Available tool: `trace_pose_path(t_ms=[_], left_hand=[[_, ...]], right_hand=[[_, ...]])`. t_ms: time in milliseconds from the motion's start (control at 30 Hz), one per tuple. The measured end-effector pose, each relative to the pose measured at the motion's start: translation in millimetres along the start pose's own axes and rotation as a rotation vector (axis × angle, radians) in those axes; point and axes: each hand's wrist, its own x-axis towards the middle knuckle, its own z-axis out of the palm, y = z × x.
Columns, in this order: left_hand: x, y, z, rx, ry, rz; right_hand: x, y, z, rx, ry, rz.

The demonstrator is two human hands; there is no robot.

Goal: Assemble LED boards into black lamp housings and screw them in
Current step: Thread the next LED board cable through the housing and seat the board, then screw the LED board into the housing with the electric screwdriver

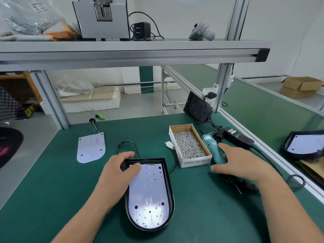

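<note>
left hand (119, 165) grips the far end of the black lamp housing (171, 193), fingers curled over its rim, thumb down on the led board (149, 190) seated inside, mid-worktop (52, 181). right hand (240, 163) lies flat, fingers spread, over the teal screwdriver (210, 142); the palm hides the handle, so contact is unclear.

Both arms are bare. The left hand (121, 165) and the right hand (240, 163) are uncovered, fingers and thumbs showing plain. The left forearm (91, 207) and the right forearm (287, 207) are bare along their whole visible length, down to the picture's bottom edge. Blur softens the fingertips, so the nails cannot be made out.
</note>
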Motion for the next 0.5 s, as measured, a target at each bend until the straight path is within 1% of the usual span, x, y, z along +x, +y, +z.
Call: trace_pose_path(t_ms=[67, 100, 133, 200, 300, 333, 400, 500], left_hand=[[0.2, 1.8, -1.1, -0.014, 0.02, 0.001], [0.4, 2.6, -2.1, -0.019, 0.036, 0.005], [0.7, 3.8, -3.2, -0.015, 0.057, 0.011], [-0.3, 9.0, -6.2, 0.034, 0.113, 0.045], [-5.2, 26.5, -6.5, 0.159, 0.176, 0.194], [-7.8, 33.9, -4.5, 0.199, 0.172, 0.243], [-10.7, 49.2, 4.1, 0.286, 0.11, 0.326], [-0.5, 74.0, 29.7, 0.426, -0.071, 0.448]], right_hand=[[2.7, 1.3, 2.2, 0.054, 0.023, 0.001], [4.4, 2.7, 1.9, 0.133, 0.042, 0.01], [5.9, 5.4, 0.8, 0.259, 0.061, 0.023], [5.7, 9.7, -1.9, 0.592, 0.091, 0.03], [2.5, 12.5, -6.6, 1.074, 0.142, -0.017], [1.6, 11.5, -8.3, 1.192, 0.159, -0.035], [1.0, 7.9, -9.4, 1.347, 0.187, -0.056], [2.8, -5.6, -5.8, 1.599, 0.176, -0.096]])
